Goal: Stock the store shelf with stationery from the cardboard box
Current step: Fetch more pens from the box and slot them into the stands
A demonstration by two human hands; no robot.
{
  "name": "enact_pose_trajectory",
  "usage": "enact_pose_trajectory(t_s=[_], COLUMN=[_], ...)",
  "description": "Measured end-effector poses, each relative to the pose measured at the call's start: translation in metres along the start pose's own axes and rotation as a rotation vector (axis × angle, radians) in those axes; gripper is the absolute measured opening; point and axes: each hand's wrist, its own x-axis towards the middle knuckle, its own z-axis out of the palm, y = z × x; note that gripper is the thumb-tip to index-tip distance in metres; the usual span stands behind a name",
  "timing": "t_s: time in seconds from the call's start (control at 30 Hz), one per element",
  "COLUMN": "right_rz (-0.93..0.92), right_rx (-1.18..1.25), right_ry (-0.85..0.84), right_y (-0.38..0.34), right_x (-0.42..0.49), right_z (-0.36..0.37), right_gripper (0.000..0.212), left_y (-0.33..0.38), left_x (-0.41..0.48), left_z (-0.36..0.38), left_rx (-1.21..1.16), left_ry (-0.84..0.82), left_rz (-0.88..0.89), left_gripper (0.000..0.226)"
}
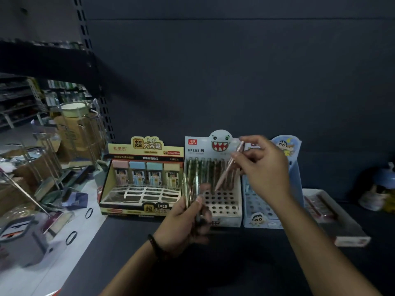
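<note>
**Slotting pencils into the display box**

The right grip pinches a pink pencil, tip slanting toward free holes just below. The left grip clasps a spare bundle alongside. Next, likely: steer the tip into one hole.

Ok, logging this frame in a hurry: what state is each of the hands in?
Left hand: gripping a bundle of pens.
Right hand: pinching one pink pen.
</note>
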Motion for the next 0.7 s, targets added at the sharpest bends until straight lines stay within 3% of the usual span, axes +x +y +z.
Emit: enact_pose_trajectory(t_s=[0.07, 0.17, 0.23, 0.5, 0.7], right_rz=[-0.020, -0.058, -0.077, -0.066, -0.050], right_rx=[-0.074, -0.215, -0.270, -0.363, -0.468], right_ry=[0.061, 0.087, 0.079, -0.033, -0.088], right_y=[0.009, 0.019, 0.025, 0.034, 0.037], right_x=[0.005, 0.010, 0.011, 0.005, 0.008], right_z=[-0.008, -0.009, -0.004, 0.019, 0.022], right_gripper=[0.027, 0.029, 0.031, 0.036, 0.028], left_y=[0.000, 0.001, -0.003, -0.012, -0.008], left_x=[0.003, 0.009, 0.012, 0.002, 0.001], left_z=[0.004, 0.004, 0.005, 0.010, 0.002], left_rx=[-0.002, -0.100, -0.177, -0.096, -0.033], left_ry=[0.004, -0.034, -0.044, -0.021, -0.023], left_rz=[-0.023, -0.100, -0.125, 0.105, 0.136], left_gripper=[0.046, 0.026, 0.036, 0.039, 0.040])
